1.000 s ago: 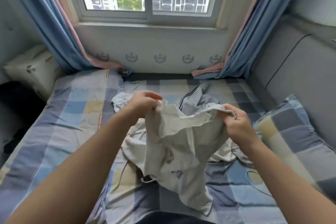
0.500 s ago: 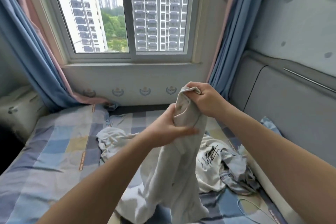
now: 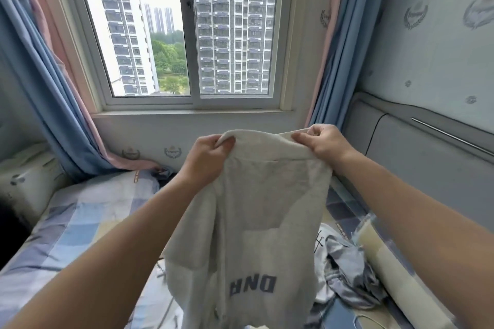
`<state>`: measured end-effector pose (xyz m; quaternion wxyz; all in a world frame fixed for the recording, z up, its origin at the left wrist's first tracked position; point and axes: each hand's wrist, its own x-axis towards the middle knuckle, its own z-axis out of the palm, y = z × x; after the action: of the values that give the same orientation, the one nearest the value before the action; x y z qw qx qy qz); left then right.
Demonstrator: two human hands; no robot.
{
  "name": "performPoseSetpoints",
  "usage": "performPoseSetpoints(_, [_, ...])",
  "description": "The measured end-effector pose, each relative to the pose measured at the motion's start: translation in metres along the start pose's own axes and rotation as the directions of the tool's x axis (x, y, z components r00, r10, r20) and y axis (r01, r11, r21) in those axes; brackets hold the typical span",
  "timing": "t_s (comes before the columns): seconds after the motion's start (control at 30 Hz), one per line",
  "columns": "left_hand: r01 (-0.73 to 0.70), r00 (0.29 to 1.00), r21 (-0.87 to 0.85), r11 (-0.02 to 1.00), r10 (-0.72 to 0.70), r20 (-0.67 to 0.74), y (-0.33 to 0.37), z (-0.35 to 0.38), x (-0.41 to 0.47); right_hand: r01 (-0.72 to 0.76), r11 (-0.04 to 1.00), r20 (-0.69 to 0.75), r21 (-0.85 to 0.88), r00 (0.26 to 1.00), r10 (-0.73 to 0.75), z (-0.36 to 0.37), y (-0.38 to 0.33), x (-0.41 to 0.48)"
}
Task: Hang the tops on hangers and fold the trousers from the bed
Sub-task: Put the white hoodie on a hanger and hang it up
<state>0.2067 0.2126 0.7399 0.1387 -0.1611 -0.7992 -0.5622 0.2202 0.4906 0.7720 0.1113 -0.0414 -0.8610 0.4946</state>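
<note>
Both hands are up over the bed [image 3: 80, 222], and between them hangs a pale grey garment [image 3: 256, 222]. The left hand [image 3: 207, 157] has its fingers curled round the left end of the top hem, bunching the cloth. The right hand [image 3: 324, 145] pinches the right end the same way, thumb on the near side. The two hands sit a little apart, so the hem stretches between them in a shallow arc.

The rest of the garment drops straight down above the middle of the bed. Its bottom end runs out of the shot, so I can't tell if it touches the bedding. Dark block letters [image 3: 252, 286] show low on the fabric and read mirrored (honestly can't say if this is a top or trousers from this angle).

Down on the bed's right side lies a crumpled heap: a white top [image 3: 320, 242] with a black scribble print, and a silky grey garment [image 3: 347, 272] lying partly on it.

A patterned pillow [image 3: 26, 181] sits at the bed's far left corner. A padded grey headboard [image 3: 427, 168] runs along the bed's right edge. The window [image 3: 187, 35] is past the bed's far end, with blue curtains [image 3: 45, 88] either side.
</note>
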Motion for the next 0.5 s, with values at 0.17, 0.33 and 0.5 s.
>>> performPoseSetpoints(0.17, [0.145,0.989,-0.287,0.947,-0.141,0.034,0.026,0.008,0.006,0.34,0.933,-0.275,-0.114,0.892,-0.359,0.031,-0.005,-0.038])
performPoseSetpoints(0.33, [0.189,0.981,-0.486,0.853,-0.186,0.056,0.04,0.011,0.009,0.249,0.967,0.134,0.047,0.958,-0.253,0.103,0.025,-0.11])
performPoseSetpoints(0.5, [0.257,0.966,-0.588,0.767,-0.228,0.125,0.059,0.015,0.009,-0.075,0.994,0.208,-0.083,0.974,0.091,0.162,0.058,-0.115])
